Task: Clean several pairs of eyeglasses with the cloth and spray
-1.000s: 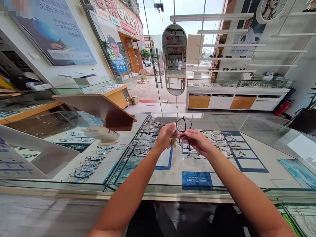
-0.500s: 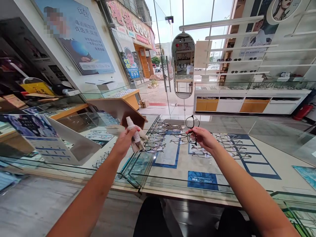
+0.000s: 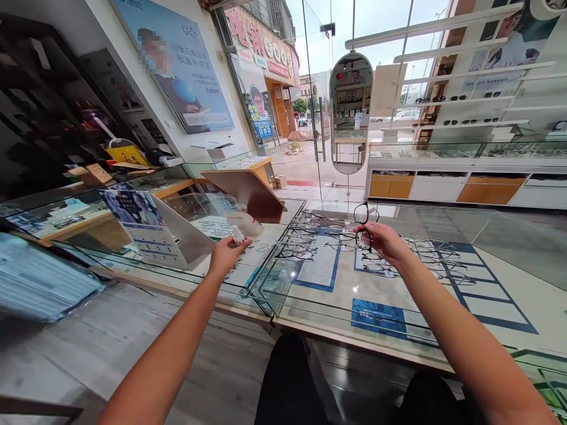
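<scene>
A small white spray bottle [image 3: 238,234] is in the fingers of my left hand [image 3: 225,257], low over the left glass counter. Just beyond it, a pale beige shape [image 3: 250,226] lies near a brown stand; I cannot make out whether it is cloth. My right hand [image 3: 386,243] pinches a pair of black-framed eyeglasses [image 3: 364,239], held turned on end above the right counter. Beneath and around them, rows of eyeglasses [image 3: 297,254] rest on the display.
A folded desk calendar [image 3: 142,227] stands on the left counter [image 3: 177,282]. The brown stand [image 3: 266,206] is behind my left hand. Blue-bordered sheets [image 3: 491,283] and a blue card [image 3: 380,317] lie in the right display. An oval mirror [image 3: 351,112] stands beyond.
My left hand has moved lower with the bottle, and the beige cloth bunched against it is no longer seen there. The view has turned left; my right hand still holds the eyeglasses.
</scene>
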The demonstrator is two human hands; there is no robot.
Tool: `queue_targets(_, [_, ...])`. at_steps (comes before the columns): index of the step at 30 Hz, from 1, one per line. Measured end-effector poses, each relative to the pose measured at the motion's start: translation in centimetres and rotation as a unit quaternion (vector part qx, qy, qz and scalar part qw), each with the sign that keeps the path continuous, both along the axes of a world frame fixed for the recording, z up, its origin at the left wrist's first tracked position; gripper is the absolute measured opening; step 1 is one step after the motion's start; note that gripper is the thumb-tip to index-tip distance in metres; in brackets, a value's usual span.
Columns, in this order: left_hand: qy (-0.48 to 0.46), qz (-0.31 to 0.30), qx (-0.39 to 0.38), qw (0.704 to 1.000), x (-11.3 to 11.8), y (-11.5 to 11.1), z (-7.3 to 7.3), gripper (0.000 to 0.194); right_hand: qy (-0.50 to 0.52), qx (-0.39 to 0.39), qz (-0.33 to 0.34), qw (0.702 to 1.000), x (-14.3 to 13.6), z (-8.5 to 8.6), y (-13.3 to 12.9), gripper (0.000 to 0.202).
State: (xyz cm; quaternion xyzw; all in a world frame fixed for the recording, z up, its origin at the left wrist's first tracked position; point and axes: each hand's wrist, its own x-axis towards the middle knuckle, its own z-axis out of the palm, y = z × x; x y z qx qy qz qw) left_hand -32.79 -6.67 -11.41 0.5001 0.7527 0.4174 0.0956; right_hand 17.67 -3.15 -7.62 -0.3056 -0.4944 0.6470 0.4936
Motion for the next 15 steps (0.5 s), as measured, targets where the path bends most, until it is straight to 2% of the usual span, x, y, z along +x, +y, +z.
queue_targets(8, [-0.007,-0.007,-0.014,1.0,1.3,3.1,-2.1,0.065,-0.008,-0.011,-0.002,1.0,-0.1,0.5,-0.2,0.034])
queue_targets(15, [0.009,-0.012,-0.026,1.0,1.5,3.2,-2.9,0.064,0.002,-0.007,-0.007,1.0,-0.1,0.6,-0.2,0.033])
